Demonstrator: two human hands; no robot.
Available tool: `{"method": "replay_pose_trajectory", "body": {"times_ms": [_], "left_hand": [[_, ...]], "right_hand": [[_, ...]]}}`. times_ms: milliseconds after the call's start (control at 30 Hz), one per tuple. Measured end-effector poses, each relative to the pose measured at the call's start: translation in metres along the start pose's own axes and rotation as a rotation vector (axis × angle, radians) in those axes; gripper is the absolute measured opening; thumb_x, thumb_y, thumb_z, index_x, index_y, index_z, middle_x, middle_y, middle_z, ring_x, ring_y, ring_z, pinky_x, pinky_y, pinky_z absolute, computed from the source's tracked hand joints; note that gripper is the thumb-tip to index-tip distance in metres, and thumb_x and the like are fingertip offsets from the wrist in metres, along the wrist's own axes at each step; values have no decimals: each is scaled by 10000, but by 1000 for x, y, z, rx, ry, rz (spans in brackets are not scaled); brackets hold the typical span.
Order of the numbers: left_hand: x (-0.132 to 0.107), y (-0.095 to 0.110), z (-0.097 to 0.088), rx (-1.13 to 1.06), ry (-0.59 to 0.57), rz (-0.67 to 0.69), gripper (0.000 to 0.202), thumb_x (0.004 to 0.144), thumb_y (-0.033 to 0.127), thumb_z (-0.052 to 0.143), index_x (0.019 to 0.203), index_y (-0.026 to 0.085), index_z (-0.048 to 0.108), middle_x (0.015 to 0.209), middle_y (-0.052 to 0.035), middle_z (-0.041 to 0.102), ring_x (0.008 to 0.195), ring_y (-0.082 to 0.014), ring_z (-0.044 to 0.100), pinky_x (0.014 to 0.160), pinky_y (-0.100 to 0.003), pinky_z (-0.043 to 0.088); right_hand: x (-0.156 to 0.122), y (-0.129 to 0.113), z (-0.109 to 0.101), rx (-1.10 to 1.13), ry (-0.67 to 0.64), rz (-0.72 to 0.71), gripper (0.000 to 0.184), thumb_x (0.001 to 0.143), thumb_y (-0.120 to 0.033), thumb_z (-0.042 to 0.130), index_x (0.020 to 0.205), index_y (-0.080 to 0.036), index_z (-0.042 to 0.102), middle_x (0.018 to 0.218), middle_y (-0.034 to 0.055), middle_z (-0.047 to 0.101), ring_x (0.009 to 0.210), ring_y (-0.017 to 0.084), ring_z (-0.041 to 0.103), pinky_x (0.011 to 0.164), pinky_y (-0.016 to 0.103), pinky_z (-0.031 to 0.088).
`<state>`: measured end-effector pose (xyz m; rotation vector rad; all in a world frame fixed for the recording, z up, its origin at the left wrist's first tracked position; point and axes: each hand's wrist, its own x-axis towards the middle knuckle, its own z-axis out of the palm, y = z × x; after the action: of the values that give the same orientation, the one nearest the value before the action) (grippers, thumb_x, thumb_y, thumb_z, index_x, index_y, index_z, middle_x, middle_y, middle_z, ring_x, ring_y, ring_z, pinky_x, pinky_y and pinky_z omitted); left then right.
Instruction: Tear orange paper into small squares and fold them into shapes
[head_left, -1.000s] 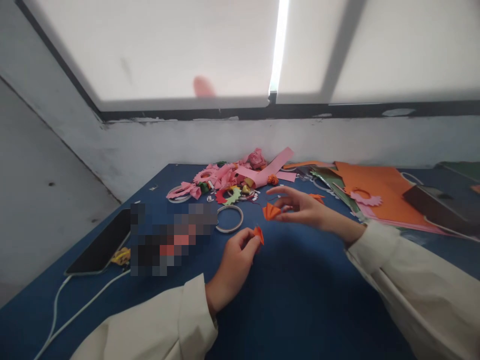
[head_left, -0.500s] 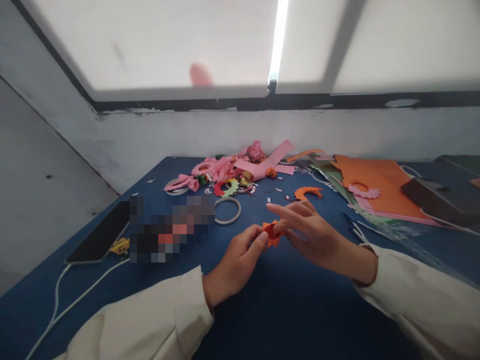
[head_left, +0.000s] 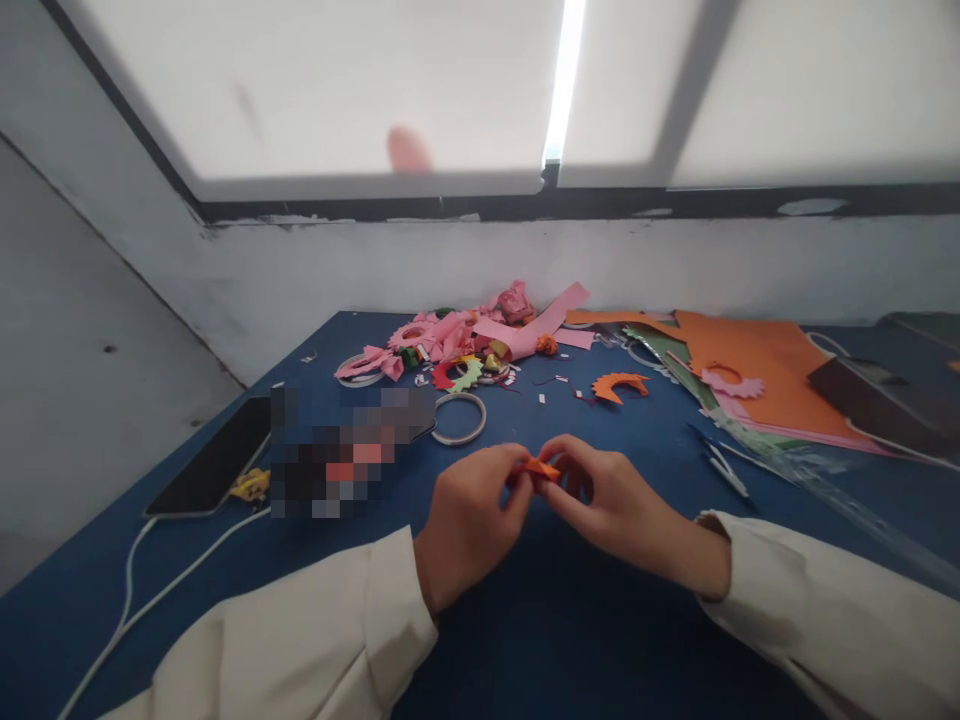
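A small piece of folded orange paper (head_left: 541,468) is pinched between both hands above the blue table. My left hand (head_left: 474,515) grips its left side with thumb and fingers closed. On the other side, my right hand (head_left: 611,500) pinches it with thumb and index finger, the other fingers curled. Much of the paper is covered by fingertips. Beyond the hands lie a curved orange paper strip with a toothed edge (head_left: 619,386) and a roll of tape (head_left: 459,419).
Pink paper scraps (head_left: 450,335) are heaped at the back. Orange sheets (head_left: 750,365), a dark box (head_left: 874,405) and a pen (head_left: 727,468) lie to the right. At left are a phone (head_left: 210,460), a white cable (head_left: 127,590) and a blurred-out object (head_left: 349,455).
My right hand's raised, extended fingers have curled in and now pinch the orange paper. The paper has turned from showing its pointed, open face to a flatter edge-on view.
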<state>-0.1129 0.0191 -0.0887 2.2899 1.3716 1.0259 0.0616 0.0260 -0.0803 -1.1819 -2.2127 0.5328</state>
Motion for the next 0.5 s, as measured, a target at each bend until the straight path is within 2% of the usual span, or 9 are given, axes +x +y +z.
{"method": "replay_pose_trajectory", "body": {"times_ms": [133,267,367,433,500], "left_hand": [[-3,6,-2,290,-70,207,224,892,221,411,872,186,632,682,-40,613,639,-168,529,592,-307,300],[-2,10,-1,532,-87,231,274,904,143,364,799,143,617,641,-66,586,571,-179,495,514,-325,195],[-1,12,0,633,-103,245,291,894,97,346,746,143,592,605,-63,566,547,-179,494,497,-323,171],[-1,13,1,675,-111,253,306,901,104,339,712,150,574,570,-59,551,521,-176,492,488,-321,158],[-2,16,3,705,-113,259,311,909,145,354,674,157,557,543,-61,544,497,-180,495,481,-319,140]], "right_hand": [[-3,1,6,-162,28,-31,101,858,-185,433,824,-183,529,646,-16,605,526,90,538,496,198,383],[-9,2,11,-413,89,-129,205,856,-219,438,686,-164,539,605,39,584,530,132,514,517,275,291],[-12,-2,12,-573,144,-199,288,881,-213,419,621,-166,535,542,44,539,491,133,464,502,312,209],[-15,-6,12,-663,185,-222,285,901,-188,406,658,-165,555,541,40,523,487,134,444,493,326,180],[-18,-9,14,-738,211,-244,227,911,-164,400,789,-155,592,568,39,531,498,140,442,485,330,184]]}}
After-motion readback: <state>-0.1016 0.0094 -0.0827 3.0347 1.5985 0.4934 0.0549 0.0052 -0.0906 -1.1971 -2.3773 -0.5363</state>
